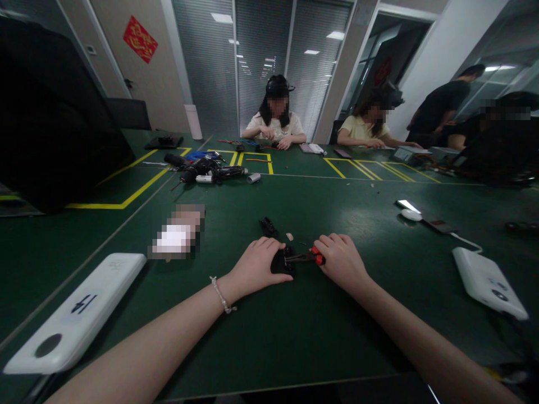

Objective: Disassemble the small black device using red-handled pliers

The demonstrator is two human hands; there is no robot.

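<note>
My left hand (261, 262) is closed around a small black part (279, 262) low over the green table, thumb in front and fingers behind. From the other side, my right hand (340, 256) grips the red handles of a pair of pliers (304, 257). The jaws point left and reach the black part; whether they pinch it I cannot tell. Just beyond my left hand lies another small black piece (268, 226). A little pale scrap (289, 237) rests beside it. My fingers and the dim light hide most of the held part's shape.
A white numbered device (80, 308) lies at left, near a blurred-out phone (179, 233). Cables and tools (206, 168) are heaped farther back. At right are another white device (488, 280), its cable, and a white mouse-like object (411, 215). Several people sit or stand beyond the green table (337, 336).
</note>
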